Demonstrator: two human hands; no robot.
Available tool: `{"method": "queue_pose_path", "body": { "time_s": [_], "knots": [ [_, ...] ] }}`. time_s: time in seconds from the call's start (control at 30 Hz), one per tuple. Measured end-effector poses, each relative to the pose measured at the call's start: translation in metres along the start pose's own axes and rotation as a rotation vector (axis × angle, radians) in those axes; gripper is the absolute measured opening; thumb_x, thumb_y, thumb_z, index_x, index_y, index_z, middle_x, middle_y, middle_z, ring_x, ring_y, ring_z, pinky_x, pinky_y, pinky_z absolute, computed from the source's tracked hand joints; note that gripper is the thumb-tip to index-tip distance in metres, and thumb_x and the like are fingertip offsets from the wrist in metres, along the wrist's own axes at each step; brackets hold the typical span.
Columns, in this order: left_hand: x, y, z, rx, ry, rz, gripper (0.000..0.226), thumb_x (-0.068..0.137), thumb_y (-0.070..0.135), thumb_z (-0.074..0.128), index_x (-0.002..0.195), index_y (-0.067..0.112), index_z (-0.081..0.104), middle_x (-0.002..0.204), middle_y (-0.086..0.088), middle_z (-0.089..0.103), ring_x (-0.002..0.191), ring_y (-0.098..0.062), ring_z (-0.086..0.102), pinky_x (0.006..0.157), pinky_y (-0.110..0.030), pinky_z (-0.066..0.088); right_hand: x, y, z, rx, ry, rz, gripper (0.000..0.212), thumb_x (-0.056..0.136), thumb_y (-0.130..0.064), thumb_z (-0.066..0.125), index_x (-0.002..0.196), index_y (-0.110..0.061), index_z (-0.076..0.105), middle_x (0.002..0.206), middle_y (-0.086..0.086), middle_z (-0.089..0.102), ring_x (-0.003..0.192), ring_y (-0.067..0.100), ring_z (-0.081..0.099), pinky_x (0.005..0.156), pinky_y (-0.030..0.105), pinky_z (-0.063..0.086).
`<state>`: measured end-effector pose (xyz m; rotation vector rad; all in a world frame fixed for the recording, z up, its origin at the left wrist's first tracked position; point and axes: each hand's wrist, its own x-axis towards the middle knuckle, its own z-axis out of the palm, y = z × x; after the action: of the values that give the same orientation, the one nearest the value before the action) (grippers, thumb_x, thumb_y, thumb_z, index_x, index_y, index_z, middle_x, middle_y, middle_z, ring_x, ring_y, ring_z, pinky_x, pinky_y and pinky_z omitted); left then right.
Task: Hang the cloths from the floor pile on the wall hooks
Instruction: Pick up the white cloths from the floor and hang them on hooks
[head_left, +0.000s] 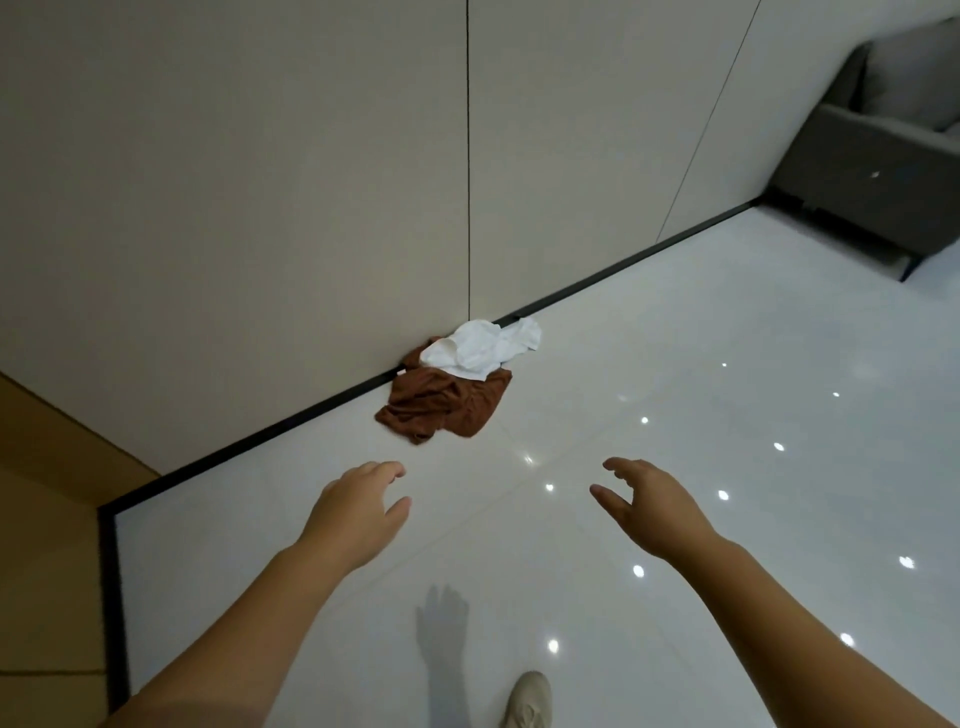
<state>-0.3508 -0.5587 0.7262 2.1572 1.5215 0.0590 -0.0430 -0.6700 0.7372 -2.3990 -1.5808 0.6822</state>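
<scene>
1. Left hand (358, 512) and right hand (652, 506) reach out over the white floor (675, 415), fingers loosely spread, holding nothing.
2. At 12 o'clock from them, against the wall (234, 208), the white cloth (480, 349) lies on the rust-brown cloth (441, 402).
3. Grey sofa (872, 176) at 2 o'clock.

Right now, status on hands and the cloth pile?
Left hand and right hand open, empty. White cloth atop brown cloth, on floor against wall. Path clear.

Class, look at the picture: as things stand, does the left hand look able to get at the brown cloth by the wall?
Probably yes. The left hand is open and holds nothing, and only bare floor lies between it and the brown cloth. It is not touching yet. The white cloth covers only the far part.
</scene>
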Motion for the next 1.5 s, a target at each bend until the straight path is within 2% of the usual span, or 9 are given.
{"method": "queue_pose_path", "body": {
  "time_s": [0.23, 0.43, 0.77, 0.9, 1.1, 1.23, 1.3, 1.37, 1.5],
  "knots": [
    [0.074, 0.046, 0.009, -0.027, -0.027, -0.034, 0.044, 0.094, 0.036, 0.05, 0.135, 0.022, 0.045, 0.133, 0.005, 0.051, 0.119, -0.014, 0.049, 0.1, -0.031, 0.043, 0.088, 0.029, -0.062, -0.01, 0.049, -0.033, 0.051, 0.092, -0.047, 0.051, 0.135, -0.021, 0.047, 0.132, 0.002, 0.054, 0.115, 0.019, 0.055, 0.092, 0.03, 0.043],
    [0.159, 0.061, 0.011, -0.049, -0.046, -0.022, 0.043, 0.094, 0.035, 0.051, 0.135, 0.023, 0.045, 0.133, 0.005, 0.051, 0.118, -0.014, 0.049, 0.098, -0.028, 0.043, 0.167, 0.039, -0.085, -0.003, 0.058, -0.024, 0.05, 0.091, -0.046, 0.052, 0.134, -0.02, 0.048, 0.131, 0.002, 0.055, 0.113, 0.019, 0.056, 0.09, 0.029, 0.043],
    [0.368, 0.068, -0.012, -0.121, -0.144, 0.003, 0.041, 0.092, 0.03, 0.055, 0.131, 0.02, 0.05, 0.13, 0.003, 0.054, 0.115, -0.013, 0.053, 0.097, -0.026, 0.043, 0.329, 0.03, -0.099, -0.025, -0.027, 0.104, 0.051, 0.092, -0.048, 0.05, 0.135, -0.021, 0.047, 0.131, 0.0, 0.054, 0.113, 0.016, 0.055, 0.091, 0.025, 0.042],
    [0.452, 0.071, -0.038, -0.111, -0.116, 0.025, 0.039, 0.091, 0.032, 0.055, 0.128, 0.02, 0.053, 0.127, 0.003, 0.056, 0.114, -0.016, 0.053, 0.098, -0.031, 0.045, 0.386, 0.021, -0.105, -0.032, -0.067, 0.137, 0.05, 0.093, -0.047, 0.048, 0.136, -0.022, 0.045, 0.133, 0.0, 0.053, 0.116, 0.016, 0.054, 0.093, 0.025, 0.041],
    [0.548, 0.077, -0.066, -0.104, -0.047, 0.014, 0.04, 0.089, 0.027, 0.059, 0.128, 0.017, 0.055, 0.126, -0.001, 0.059, 0.112, -0.022, 0.055, 0.096, -0.033, 0.045, 0.464, 0.019, -0.117, -0.049, -0.152, 0.137, 0.051, 0.092, -0.049, 0.048, 0.136, -0.023, 0.045, 0.133, -0.002, 0.053, 0.116, 0.014, 0.054, 0.094, 0.023, 0.042],
    [0.582, 0.084, -0.065, -0.104, -0.061, -0.017, 0.038, 0.089, 0.027, 0.058, 0.125, 0.017, 0.055, 0.124, 0.0, 0.06, 0.109, -0.022, 0.057, 0.093, -0.034, 0.046, 0.512, 0.024, -0.127, -0.056, -0.198, 0.119, 0.051, 0.093, -0.047, 0.048, 0.137, -0.022, 0.045, 0.133, -0.001, 0.053, 0.116, 0.014, 0.054, 0.094, 0.022, 0.041],
    [0.634, 0.088, -0.048, -0.105, -0.053, -0.105, 0.039, 0.089, 0.028, 0.058, 0.127, 0.018, 0.054, 0.125, 0.001, 0.059, 0.11, -0.021, 0.056, 0.094, -0.034, 0.045, 0.585, 0.046, -0.131, -0.072, -0.259, 0.084, 0.05, 0.093, -0.046, 0.048, 0.136, -0.021, 0.046, 0.132, 0.0, 0.053, 0.116, 0.015, 0.054, 0.094, 0.023, 0.041],
    [0.637, 0.092, -0.047, -0.098, -0.086, -0.131, 0.041, 0.09, 0.031, 0.056, 0.129, 0.019, 0.053, 0.126, 0.001, 0.058, 0.112, -0.02, 0.055, 0.094, -0.034, 0.046, 0.604, 0.045, -0.135, -0.079, -0.274, 0.054, 0.05, 0.093, -0.046, 0.048, 0.136, -0.022, 0.046, 0.133, -0.001, 0.053, 0.116, 0.015, 0.055, 0.094, 0.023, 0.041],
    [0.685, 0.117, -0.011, -0.169, -0.101, -0.292, 0.04, 0.091, 0.031, 0.055, 0.129, 0.02, 0.053, 0.125, 0.001, 0.058, 0.111, -0.017, 0.055, 0.095, -0.034, 0.046, 0.71, 0.075, -0.153, -0.171, -0.401, -0.066, 0.051, 0.093, -0.047, 0.047, 0.137, -0.023, 0.044, 0.135, -0.001, 0.051, 0.116, 0.015, 0.054, 0.095, 0.024, 0.041]
  ]
}}
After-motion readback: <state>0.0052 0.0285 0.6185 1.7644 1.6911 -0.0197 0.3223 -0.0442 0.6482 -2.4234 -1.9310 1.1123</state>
